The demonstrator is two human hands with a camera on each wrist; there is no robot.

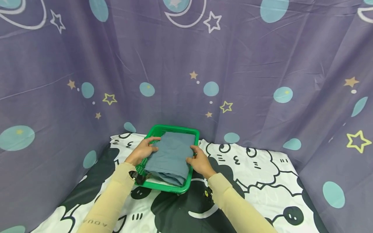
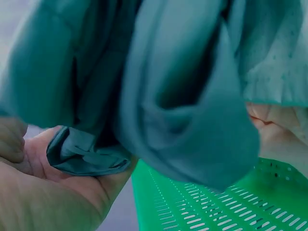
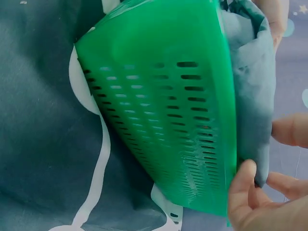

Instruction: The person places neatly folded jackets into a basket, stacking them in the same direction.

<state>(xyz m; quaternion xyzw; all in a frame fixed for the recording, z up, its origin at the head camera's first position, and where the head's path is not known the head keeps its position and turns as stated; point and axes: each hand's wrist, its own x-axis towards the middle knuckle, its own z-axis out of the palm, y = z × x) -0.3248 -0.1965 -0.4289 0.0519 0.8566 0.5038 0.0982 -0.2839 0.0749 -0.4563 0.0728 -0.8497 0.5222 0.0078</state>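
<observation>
A folded blue-grey cloth point(image 1: 172, 155) lies at the top of a green plastic basket point(image 1: 167, 187), whose sides have rows of slots. My left hand point(image 1: 143, 150) grips the cloth's left edge, and in the left wrist view its loose folds point(image 2: 187, 139) hang over the palm. On the opposite side my right hand point(image 1: 201, 160) pinches the right edge between thumb and fingers. In the right wrist view these fingers point(image 3: 243, 185) sit right beside the basket's rim. The kind of cloth cannot be told from its folds.
Under the basket spreads a black-and-white cartoon-print sheet point(image 1: 259, 168). Purple curtains point(image 1: 247, 64) with stars and moons stand close behind and at both sides. Something pale point(image 1: 157, 180) shows beneath the cloth inside the basket.
</observation>
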